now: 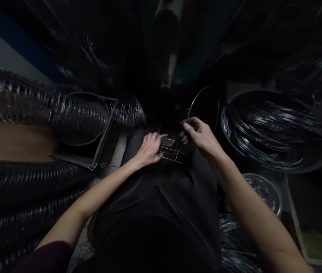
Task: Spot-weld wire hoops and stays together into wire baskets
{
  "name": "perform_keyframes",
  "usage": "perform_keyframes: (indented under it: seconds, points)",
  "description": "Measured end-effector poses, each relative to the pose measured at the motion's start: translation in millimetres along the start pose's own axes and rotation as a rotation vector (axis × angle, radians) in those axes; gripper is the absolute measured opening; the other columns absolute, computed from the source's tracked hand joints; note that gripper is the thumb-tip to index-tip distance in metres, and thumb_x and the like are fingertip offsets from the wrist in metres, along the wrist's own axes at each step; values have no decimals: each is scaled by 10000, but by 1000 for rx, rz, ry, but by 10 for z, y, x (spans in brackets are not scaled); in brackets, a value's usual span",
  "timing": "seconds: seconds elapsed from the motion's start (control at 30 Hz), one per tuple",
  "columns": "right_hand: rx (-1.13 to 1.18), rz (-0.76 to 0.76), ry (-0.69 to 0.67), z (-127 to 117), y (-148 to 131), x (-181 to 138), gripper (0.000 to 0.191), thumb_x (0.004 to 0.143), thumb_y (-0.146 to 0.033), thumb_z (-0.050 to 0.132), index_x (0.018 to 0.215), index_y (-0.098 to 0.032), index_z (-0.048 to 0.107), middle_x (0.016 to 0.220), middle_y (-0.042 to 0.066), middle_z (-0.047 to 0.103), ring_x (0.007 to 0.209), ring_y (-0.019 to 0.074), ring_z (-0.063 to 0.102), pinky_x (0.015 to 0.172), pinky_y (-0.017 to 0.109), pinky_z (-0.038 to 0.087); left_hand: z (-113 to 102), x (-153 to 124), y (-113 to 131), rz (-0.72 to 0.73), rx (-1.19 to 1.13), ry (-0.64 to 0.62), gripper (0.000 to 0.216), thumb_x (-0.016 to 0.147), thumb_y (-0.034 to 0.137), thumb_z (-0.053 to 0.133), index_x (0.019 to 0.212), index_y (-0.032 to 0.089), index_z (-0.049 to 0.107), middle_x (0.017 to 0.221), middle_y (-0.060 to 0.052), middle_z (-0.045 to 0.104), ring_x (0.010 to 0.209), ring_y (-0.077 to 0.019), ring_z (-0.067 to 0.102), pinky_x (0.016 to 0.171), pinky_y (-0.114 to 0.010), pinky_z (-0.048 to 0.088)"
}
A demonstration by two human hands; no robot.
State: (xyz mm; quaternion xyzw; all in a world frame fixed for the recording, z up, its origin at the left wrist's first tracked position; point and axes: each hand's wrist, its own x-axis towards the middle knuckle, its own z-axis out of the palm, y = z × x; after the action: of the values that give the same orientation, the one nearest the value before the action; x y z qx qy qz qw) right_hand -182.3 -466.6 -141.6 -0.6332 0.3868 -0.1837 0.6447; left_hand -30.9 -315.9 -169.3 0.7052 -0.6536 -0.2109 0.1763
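Note:
My left hand (150, 148) is closed at the left edge of a small frame of thin metal wires (170, 148), low in front of my lap. My right hand (201, 135), a little higher and to the right, has its fingers curled in a pinch. A thin curved wire (193, 99) rises from the fingertips of that hand and arcs up to the right. Dark surroundings hide what lies under the wire frame and just behind both hands.
At right, a large round basin (224, 123) holds many bent wires, with a smaller clear bowl (277, 201) below it. Stacked wire rings (15, 100) stretch across the left, near a crate (100, 146). More wire rings (129, 110) sit left of centre. A machine column (172, 68) stands ahead.

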Motion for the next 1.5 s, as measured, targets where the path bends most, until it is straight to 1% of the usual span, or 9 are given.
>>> perform_keyframes:
  seconds: [0.1, 0.17, 0.27, 0.4, 0.5, 0.63, 0.77, 1.23, 1.5]
  points:
    - [-15, -38, 9, -2, -198, 92, 286, 783, -406, 657, 877, -205, 478, 569, -32, 568, 426, 112, 521, 407, 216, 427, -13, 94, -94, 31, -44, 54, 562, 700, 283, 624, 1216, 147, 447, 1112, -114, 500, 1070, -281, 471, 1028, -500, 334]
    - [-11, -95, 49, -29, -370, 157, 266, 793, -389, 651, 864, -215, 462, 586, -29, 577, 424, 105, 515, 409, 211, 417, -139, 197, -156, 43, -78, 102, 563, 679, 304, 647, 1192, 174, 452, 1109, -97, 492, 1072, -276, 467, 1055, -517, 298]
    - [-8, -128, 129, -26, -603, 291, 213, 821, -346, 611, 817, -220, 440, 563, -35, 563, 406, 95, 496, 399, 203, 400, -352, 325, -232, 52, -145, 195, 577, 658, 328, 675, 1176, 180, 467, 1114, -100, 471, 1073, -269, 449, 1027, -478, 347]
    - [-86, -117, 151, 99, -774, 520, 156, 826, -299, 579, 788, -208, 458, 553, -39, 553, 412, 96, 498, 400, 206, 406, -472, 470, -305, 135, -174, 250, 555, 649, 325, 688, 1151, 188, 497, 1094, -93, 479, 1073, -268, 426, 1001, -445, 376]
    - [-25, -123, 141, 203, -809, 657, 168, 809, -314, 591, 804, -200, 468, 565, -46, 550, 418, 81, 489, 404, 193, 399, -487, 565, -367, 153, -185, 275, 526, 660, 299, 677, 1138, 179, 495, 1057, -85, 504, 1018, -253, 444, 948, -420, 413]
    - [134, 14, 76, 311, -782, 773, 199, 778, -320, 616, 781, -179, 476, 547, -51, 526, 413, 59, 459, 393, 170, 370, -526, 638, -462, 171, -204, 306, 539, 649, 293, 692, 1129, 164, 484, 1055, -86, 517, 982, -241, 467, 908, -400, 436]
    - [218, 67, 91, 376, -753, 889, 240, 717, -308, 681, 746, -164, 491, 529, -61, 495, 413, 48, 445, 383, 156, 346, -585, 662, -531, 164, -214, 306, 532, 648, 278, 692, 1127, 183, 482, 1061, -74, 523, 999, -242, 469, 911, -405, 440]
    - [175, -67, 124, 419, -904, 1107, 267, 716, -364, 686, 776, -173, 510, 490, -70, 475, 389, 51, 408, 365, 159, 304, -818, 767, -614, 156, -199, 355, 594, 633, 349, 737, 1145, 180, 486, 1067, -77, 522, 996, -243, 469, 930, -413, 430]
    - [168, -17, 96, 445, -861, 1182, 276, 721, -382, 683, 780, -172, 513, 473, -72, 473, 383, 47, 389, 371, 159, 297, -834, 787, -650, 150, -211, 351, 603, 621, 366, 745, 1137, 177, 497, 1061, -80, 521, 997, -247, 472, 910, -413, 439]
